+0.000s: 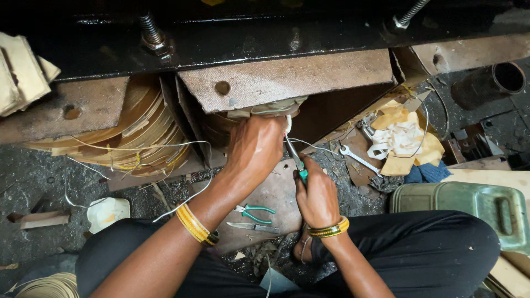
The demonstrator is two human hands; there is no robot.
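Nearest, black trousers [419,248] over two crossed legs, cut off by the lower edge. Between the knees on the floor [33,176]: one pair of green-handled pliers [255,212] and one small blade [248,226], lying just apart. Two forearms reaching forward, each with yellow bangles [196,225] at the wrist. Right hand [316,196] closed round the green handle of a tool [295,157], only its thin metal shaft showing, tip hidden against the left hand. Left hand [255,149] curled, knuckles up, fingers tucked under the brown board [287,77] and out of sight; grip impossible to judge, though white wire [187,144] runs from beneath it. Farther left, one coil of yellow strip [138,132], half hidden under a second board. Right: one spanner [359,159], white rags on yellow paper [400,138], one green can [469,207], cut off. Farthest, a black beam [265,33] with two threaded bolts.
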